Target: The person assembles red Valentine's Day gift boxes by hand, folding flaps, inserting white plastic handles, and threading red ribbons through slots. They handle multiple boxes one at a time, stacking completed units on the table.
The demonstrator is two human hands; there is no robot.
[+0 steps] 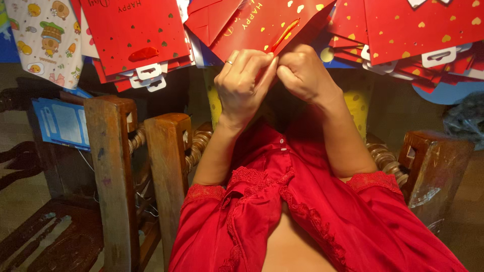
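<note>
Pinching the red ribbon handle (283, 34) just above the fingertips, left hand (243, 80) and right hand (304, 73) are steadying the red gift bag (262, 22).

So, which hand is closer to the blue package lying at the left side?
The left hand. The blue package lies lower left of it, behind the wooden chair post. The right hand is farther right.

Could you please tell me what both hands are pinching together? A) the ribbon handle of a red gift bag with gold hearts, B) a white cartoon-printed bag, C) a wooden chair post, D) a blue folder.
A: the left hand and right hand meet at the ribbon handle of the red paper gift bag with gold hearts.
</note>
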